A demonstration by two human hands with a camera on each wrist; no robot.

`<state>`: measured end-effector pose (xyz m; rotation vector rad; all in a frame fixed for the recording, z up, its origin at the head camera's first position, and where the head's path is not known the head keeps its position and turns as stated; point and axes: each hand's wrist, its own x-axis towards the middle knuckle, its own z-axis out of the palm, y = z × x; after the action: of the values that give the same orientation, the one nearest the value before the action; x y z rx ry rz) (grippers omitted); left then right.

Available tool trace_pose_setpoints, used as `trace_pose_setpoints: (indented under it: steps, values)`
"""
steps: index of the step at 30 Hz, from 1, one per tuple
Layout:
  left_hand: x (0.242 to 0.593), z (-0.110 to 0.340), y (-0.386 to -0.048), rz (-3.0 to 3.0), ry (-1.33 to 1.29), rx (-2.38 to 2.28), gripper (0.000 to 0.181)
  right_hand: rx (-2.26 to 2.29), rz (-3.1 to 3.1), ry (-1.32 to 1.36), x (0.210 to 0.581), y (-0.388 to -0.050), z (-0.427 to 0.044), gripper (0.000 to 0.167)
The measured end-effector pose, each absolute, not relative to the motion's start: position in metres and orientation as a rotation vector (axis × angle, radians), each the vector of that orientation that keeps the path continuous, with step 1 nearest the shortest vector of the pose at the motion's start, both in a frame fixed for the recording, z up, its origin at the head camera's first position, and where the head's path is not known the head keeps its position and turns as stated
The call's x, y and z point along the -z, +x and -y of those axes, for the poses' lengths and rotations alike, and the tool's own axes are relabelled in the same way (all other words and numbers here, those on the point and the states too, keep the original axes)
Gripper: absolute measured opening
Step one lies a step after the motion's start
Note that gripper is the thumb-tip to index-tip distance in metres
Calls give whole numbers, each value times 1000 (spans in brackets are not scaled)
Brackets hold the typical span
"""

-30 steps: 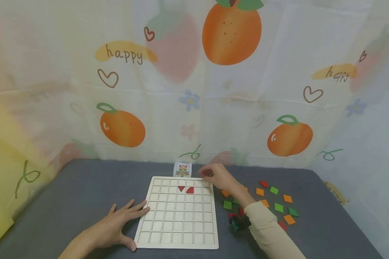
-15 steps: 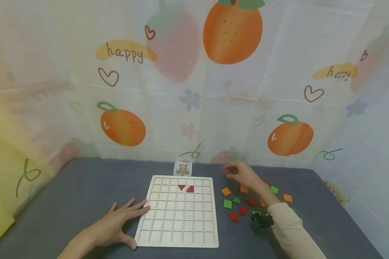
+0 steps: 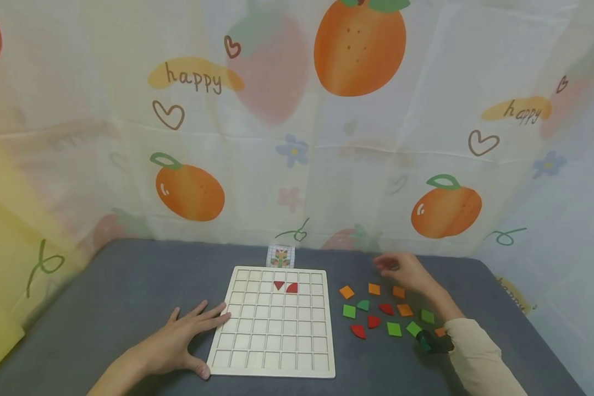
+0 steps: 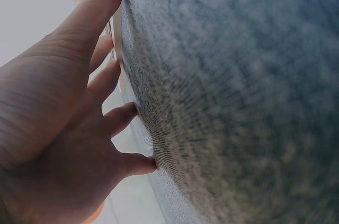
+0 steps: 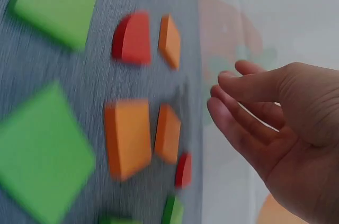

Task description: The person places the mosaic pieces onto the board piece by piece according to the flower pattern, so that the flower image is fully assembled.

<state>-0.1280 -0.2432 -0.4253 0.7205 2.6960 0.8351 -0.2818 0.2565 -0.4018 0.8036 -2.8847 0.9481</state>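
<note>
My left hand point(image 3: 180, 340) lies with spread fingers at the left edge of a pale grid board point(image 3: 271, 344). In the left wrist view, its fingertips point(image 4: 148, 163) touch the dark cloth and board edge. A red triangle point(image 3: 279, 285) and a red quarter-circle piece point(image 3: 292, 287) sit in the board's upper cells. Over the back of the loose pieces hovers my right hand point(image 3: 407, 270), fingers loosely bent. The right wrist view shows nothing between its fingers, which are apart from the orange square point(image 5: 168, 134) and red piece point(image 5: 184, 170) below.
Scattered right of the board are orange squares point(image 3: 346, 292), green squares point(image 3: 394, 329), red pieces point(image 3: 358, 331) and a dark green piece point(image 3: 363, 305). A small pattern card point(image 3: 280, 256) lies behind the board. A printed curtain point(image 3: 297, 165) hangs at the table's back.
My right hand has moved from the board's back right corner rightward over the scattered pieces. The left hand stays on the board's edge. The view has shifted slightly.
</note>
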Motion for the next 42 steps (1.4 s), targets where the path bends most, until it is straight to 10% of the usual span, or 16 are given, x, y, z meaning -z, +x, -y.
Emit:
trace_pose_setpoints:
  steps: [42]
  values:
    - [425, 244, -128, -2706, 744, -827, 106, -823, 2946, 521, 415, -266, -292, 27]
